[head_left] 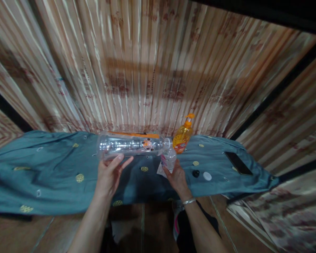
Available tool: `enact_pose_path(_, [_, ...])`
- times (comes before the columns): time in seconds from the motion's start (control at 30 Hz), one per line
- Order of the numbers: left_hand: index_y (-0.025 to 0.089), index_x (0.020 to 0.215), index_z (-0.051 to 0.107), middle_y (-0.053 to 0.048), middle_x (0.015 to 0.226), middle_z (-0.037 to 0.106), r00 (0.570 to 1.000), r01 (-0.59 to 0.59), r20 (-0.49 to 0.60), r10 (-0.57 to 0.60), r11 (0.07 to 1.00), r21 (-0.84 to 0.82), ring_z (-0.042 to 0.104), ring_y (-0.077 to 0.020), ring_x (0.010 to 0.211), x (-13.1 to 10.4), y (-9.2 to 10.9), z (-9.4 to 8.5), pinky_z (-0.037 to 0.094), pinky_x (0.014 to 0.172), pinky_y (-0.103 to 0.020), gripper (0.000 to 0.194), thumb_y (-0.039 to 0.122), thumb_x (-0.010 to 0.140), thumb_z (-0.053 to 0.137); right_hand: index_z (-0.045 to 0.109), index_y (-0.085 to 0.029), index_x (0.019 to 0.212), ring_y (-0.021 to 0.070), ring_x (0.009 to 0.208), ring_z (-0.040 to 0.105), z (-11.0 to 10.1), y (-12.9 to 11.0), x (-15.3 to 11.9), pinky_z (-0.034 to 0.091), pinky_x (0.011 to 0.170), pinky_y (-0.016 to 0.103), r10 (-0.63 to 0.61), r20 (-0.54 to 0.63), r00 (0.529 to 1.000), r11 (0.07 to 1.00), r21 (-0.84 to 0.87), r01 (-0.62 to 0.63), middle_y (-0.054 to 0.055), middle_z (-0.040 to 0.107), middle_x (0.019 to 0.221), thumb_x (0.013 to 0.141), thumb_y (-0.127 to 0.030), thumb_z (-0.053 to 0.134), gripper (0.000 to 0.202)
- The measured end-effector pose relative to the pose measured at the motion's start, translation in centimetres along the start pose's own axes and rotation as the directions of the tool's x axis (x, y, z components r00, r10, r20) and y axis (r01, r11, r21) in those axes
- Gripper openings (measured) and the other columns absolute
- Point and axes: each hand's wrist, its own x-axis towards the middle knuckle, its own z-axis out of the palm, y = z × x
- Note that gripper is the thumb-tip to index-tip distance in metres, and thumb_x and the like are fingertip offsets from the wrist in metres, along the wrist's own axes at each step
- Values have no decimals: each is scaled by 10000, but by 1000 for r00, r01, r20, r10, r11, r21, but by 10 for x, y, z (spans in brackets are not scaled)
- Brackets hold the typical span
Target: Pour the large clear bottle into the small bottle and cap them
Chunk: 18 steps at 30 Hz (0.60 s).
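Observation:
A large clear plastic bottle (126, 144) with an orange strip along its side lies on its side across my view, its neck pointing right. My left hand (110, 174) supports it from the near side, thumb against the wall and one finger sticking out. In my right hand (177, 175) is a smaller clear bottle (169, 158), closed in by the fingers. The large bottle's mouth (167, 142) is at the top of the smaller bottle; whether the two touch I cannot tell. Just behind them stands an orange pump bottle (183, 138) of yellow liquid.
A teal patterned cloth (60, 182) covers the table. To the right of my right hand lie a small black cap (196, 173), a white round lid (207, 176) and a dark phone (238, 163). A pleated curtain (147, 70) hangs behind, with dark frame bars at the sides.

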Motion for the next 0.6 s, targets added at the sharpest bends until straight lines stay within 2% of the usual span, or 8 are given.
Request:
enact_pose_path(0.23, [164,689,669,50,622,676,1000,2,10,-2,1000,8,609,-110,640,3,0,-3,648,806,-520,456,266,389,997,467,-99,1285,292,899,733,-5,-7,1,572,797,421,59,26,998,997,-57,-58,190,738,1001,896,-337,630,485])
enact_pose_path(0.43, [170,684,649,68,603,658,1000,6,24,-6,1000,16,593,-97,606,4,1,-3,633,840,-528,447,250,408,991,445,-162,1328,307,919,725,-2,-5,0,581,820,501,43,5,999,999,-29,-42,184,729,1039,896,-311,625,492])
enact_pose_path(0.6, [176,712,668,50,729,705,999,28,19,-29,1000,11,651,-129,721,8,-1,-6,633,862,-479,428,250,434,984,402,-151,1383,315,927,718,3,-1,-2,582,825,524,12,-32,999,999,-47,-14,204,728,1061,916,-333,603,540])
